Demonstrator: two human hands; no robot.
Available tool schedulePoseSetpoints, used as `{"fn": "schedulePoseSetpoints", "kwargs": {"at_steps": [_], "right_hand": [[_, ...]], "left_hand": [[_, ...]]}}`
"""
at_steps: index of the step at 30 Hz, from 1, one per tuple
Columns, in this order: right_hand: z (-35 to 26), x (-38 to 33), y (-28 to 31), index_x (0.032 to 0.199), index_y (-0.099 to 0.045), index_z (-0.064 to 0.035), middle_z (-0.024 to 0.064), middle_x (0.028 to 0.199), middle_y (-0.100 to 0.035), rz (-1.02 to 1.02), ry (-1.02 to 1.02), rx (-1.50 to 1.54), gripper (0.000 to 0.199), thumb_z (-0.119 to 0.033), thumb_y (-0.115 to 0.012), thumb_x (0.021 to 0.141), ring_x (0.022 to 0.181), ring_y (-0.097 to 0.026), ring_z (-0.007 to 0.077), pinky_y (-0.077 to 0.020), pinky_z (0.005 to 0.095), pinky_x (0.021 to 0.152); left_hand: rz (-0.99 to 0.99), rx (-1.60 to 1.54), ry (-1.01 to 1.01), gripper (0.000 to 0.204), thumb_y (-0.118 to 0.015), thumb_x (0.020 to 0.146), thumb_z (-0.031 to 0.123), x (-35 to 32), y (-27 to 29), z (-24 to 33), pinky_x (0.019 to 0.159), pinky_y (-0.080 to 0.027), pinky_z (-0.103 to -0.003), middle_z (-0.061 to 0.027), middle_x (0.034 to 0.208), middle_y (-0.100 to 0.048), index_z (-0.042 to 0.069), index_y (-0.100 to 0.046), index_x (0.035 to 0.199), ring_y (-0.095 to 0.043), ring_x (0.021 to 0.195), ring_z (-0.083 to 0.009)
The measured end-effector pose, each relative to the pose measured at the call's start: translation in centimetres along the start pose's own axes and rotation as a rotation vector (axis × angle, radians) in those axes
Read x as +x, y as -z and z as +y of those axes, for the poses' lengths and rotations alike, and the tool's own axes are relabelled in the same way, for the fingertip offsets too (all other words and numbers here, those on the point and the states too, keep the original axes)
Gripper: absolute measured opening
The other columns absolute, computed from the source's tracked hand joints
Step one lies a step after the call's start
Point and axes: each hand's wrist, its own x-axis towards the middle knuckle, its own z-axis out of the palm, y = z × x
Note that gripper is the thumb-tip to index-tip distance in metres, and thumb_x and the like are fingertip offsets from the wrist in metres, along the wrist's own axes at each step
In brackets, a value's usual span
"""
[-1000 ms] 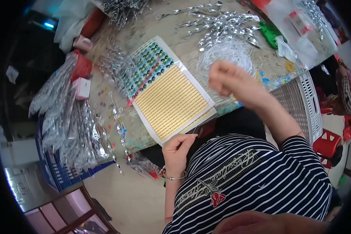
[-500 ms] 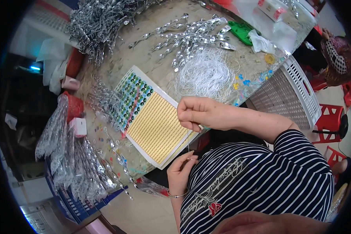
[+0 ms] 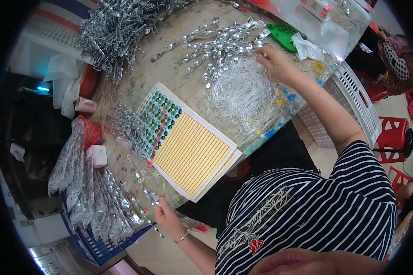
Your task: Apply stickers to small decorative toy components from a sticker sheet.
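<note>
My left hand is low at the table's left front edge, its fingers drawn together beside a twisted silver strip; what lies between them is hidden. Farther off, my right hand reaches over the far right side of a loose heap of white string. Its fingertips are bent together near the ends of several twisted silver foil strips, and I cannot make out what they pinch. Between the hands lies a stack of sheets, yellow and lined where bare, with rows of round green-blue stickers still on the far left part.
A large silver foil pile covers the back left. Bagged silver strips hang over the left edge by a red basket. A green tray lies at the back; a white crate stands right. Another person is beyond.
My hands have parted from in front of my body, where a thread ran between them. The right moved up and away to the string heap; the left went left to the table edge.
</note>
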Motion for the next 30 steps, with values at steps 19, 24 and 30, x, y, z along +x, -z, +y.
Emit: {"fn": "schedulePoseSetpoints", "kwargs": {"at_steps": [19, 24, 30], "right_hand": [[1.7, 1.1, 3.1, 0.091, -0.049, -0.0022, 0.0099, 0.081, -0.058, -0.073, -0.086, 0.04, 0.012, -0.01, -0.057, 0.087, 0.067, -0.059, 0.0202, -0.0481, 0.0309, 0.058], [-5.1, 2.1, 7.1, 0.1, -0.05, -0.0024, 0.0047, 0.079, -0.056, 0.063, 0.053, 0.139, 0.016, -0.015, -0.056, 0.091, 0.067, -0.055, 0.0115, -0.045, 0.025, 0.057], [-9.3, 4.4, 10.9, 0.097, -0.055, -0.0023, 0.0036, 0.071, -0.051, 0.172, 0.295, -0.041, 0.014, -0.015, -0.056, 0.091, 0.063, -0.046, 0.0091, -0.0398, 0.0258, 0.057]], "left_hand": [[0.176, 0.789, -0.467, 0.022, -0.056, 0.083, 0.014, 11.8, 2.5, -4.8, 0.071, -0.041, -0.049, -0.026, 0.084, -0.056, -0.005, -0.059, 0.095, -0.054, 0.079, -0.0417], [0.206, 0.801, -0.46, 0.028, -0.058, 0.081, 0.011, 12.2, 2.2, -5.2, 0.073, -0.042, -0.047, -0.0254, 0.089, -0.057, -0.005, -0.058, 0.105, -0.055, 0.081, -0.0401], [0.076, 0.815, -0.229, 0.047, -0.059, 0.083, 0.014, 12.0, 1.6, -4.0, 0.086, -0.043, -0.044, -0.0271, 0.109, -0.056, -0.007, -0.048, 0.124, -0.054, 0.1, -0.0395]]}}
